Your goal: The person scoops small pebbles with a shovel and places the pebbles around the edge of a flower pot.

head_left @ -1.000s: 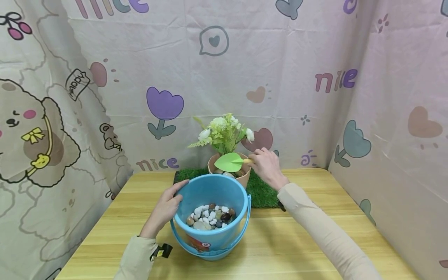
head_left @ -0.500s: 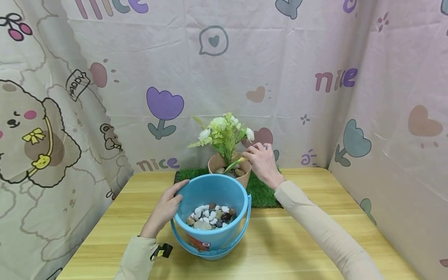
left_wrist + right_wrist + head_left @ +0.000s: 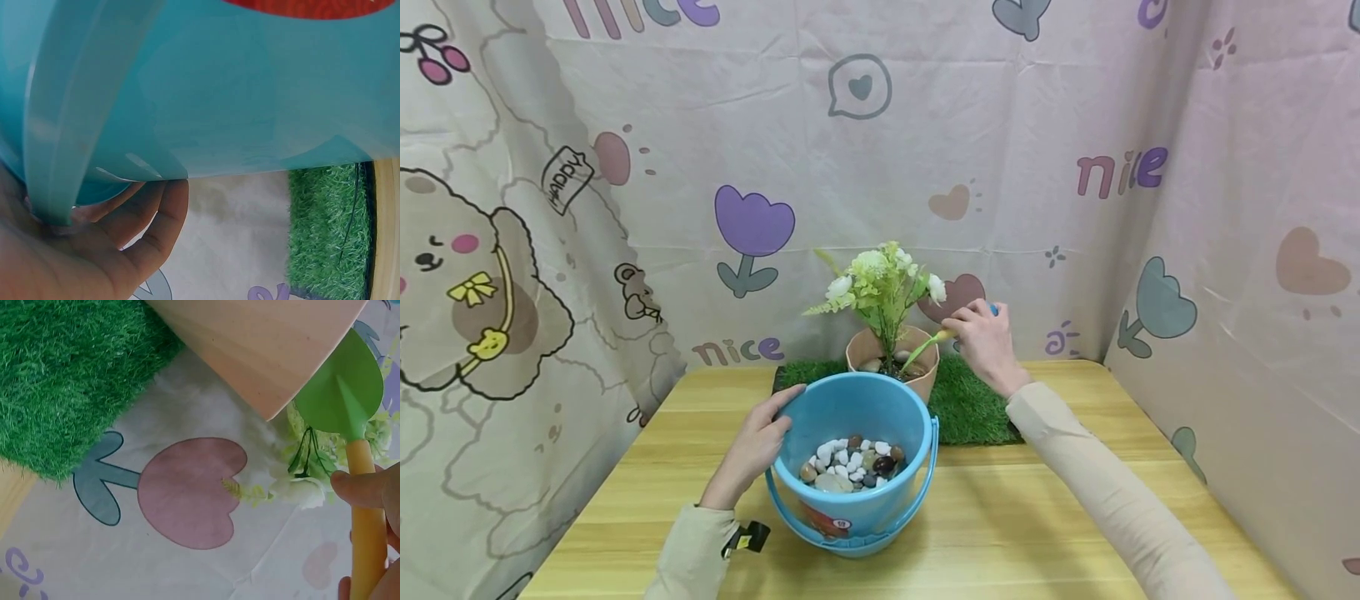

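My left hand grips the left rim of a blue bucket, with fingers curled round the rim and outer wall in the left wrist view. White, brown and dark pebbles lie at the bucket's bottom. In my right hand is a small garden trowel with a yellow handle and green blade. Its blade points down into a peach flower pot and is seen nearly edge-on in the head view. White artificial flowers stand in the pot, with stones around their stems.
The pot stands on a green artificial grass mat at the back of the wooden table. The bucket stands in front of the pot and hides its lower part. A printed cloth hangs behind and at both sides.
My right hand turns the trowel from flat over the pot to blade-down inside it, then shifts slightly right. The left hand and bucket stay where they were.
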Demonstrator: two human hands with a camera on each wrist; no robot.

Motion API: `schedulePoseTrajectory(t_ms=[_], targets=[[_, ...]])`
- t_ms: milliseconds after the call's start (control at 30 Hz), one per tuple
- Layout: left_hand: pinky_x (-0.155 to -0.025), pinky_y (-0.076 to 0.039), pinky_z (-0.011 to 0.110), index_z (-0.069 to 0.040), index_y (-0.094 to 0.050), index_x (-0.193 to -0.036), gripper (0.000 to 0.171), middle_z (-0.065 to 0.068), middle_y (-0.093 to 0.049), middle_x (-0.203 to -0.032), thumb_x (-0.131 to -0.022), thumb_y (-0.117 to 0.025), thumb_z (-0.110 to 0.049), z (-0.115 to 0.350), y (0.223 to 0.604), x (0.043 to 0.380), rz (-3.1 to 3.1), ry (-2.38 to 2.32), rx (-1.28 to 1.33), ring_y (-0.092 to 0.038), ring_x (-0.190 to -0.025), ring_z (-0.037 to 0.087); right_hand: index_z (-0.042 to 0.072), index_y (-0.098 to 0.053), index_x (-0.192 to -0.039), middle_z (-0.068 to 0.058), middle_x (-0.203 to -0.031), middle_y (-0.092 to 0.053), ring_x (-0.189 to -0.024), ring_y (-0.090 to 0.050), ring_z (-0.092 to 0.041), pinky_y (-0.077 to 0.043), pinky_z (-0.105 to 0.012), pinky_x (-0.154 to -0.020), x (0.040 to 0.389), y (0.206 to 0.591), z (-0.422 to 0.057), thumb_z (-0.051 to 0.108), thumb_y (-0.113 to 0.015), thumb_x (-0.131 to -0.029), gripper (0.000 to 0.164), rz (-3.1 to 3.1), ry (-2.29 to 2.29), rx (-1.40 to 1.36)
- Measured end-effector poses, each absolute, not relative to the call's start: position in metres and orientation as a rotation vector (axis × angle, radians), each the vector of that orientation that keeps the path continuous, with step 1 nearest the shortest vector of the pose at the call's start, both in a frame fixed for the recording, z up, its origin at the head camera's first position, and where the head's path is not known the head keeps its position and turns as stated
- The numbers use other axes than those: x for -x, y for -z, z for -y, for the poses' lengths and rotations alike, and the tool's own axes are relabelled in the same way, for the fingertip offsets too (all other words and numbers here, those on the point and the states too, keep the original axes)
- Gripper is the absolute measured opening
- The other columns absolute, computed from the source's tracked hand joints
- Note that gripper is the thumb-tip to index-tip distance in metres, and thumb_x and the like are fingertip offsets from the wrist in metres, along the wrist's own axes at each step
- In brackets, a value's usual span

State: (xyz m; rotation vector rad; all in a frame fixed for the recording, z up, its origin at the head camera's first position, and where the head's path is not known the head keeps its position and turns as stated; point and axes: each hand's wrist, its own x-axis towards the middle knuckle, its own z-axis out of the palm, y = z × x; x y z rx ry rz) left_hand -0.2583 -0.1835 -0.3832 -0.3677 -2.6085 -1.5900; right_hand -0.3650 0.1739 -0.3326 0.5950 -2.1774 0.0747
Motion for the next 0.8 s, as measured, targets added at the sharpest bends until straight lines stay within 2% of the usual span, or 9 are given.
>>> schedulePoseTrajectory(t_ms=[267,533,800], targets=[[-0.106,-0.039,0.058,-0.005,-0.037,-0.15,0.053,0.021,-0.037,-0.153,-0.098,-0.033,-0.002,0.183,0.383,0.258,2.605,1.596,0.374,-0.041,-0.137,0.043,0.022,-0.077,-0.106,0.002,-0.102,-0.075,-0.092,-0.058,-0.021,-0.039,-0.048,-0.084,0.36,0.338,-0.17,0.022,-0.079,-0.08,0.026,2.335,-0.186,-0.576],[-0.105,-0.039,0.058,-0.005,-0.037,-0.15,0.053,0.021,-0.037,-0.154,-0.098,-0.033,-0.002,0.183,0.383,0.258,2.608,1.6,0.371,-0.041,-0.137,0.044,0.022,-0.075,-0.112,0.0,-0.103,-0.074,-0.087,-0.059,-0.021,-0.039,-0.044,-0.078,0.355,0.341,-0.171,0.025,-0.074,-0.085,0.027,2.406,-0.193,-0.6],[-0.107,-0.037,0.059,-0.004,-0.038,-0.15,0.053,0.021,-0.037,-0.153,-0.097,-0.034,-0.001,0.184,0.383,0.258,2.595,1.607,0.375,-0.04,-0.138,0.043,0.019,-0.071,-0.117,0.006,-0.08,-0.062,-0.059,-0.05,-0.011,-0.036,-0.028,-0.051,0.346,0.33,-0.166,0.032,-0.063,-0.094,0.027,2.483,-0.177,-0.665]])
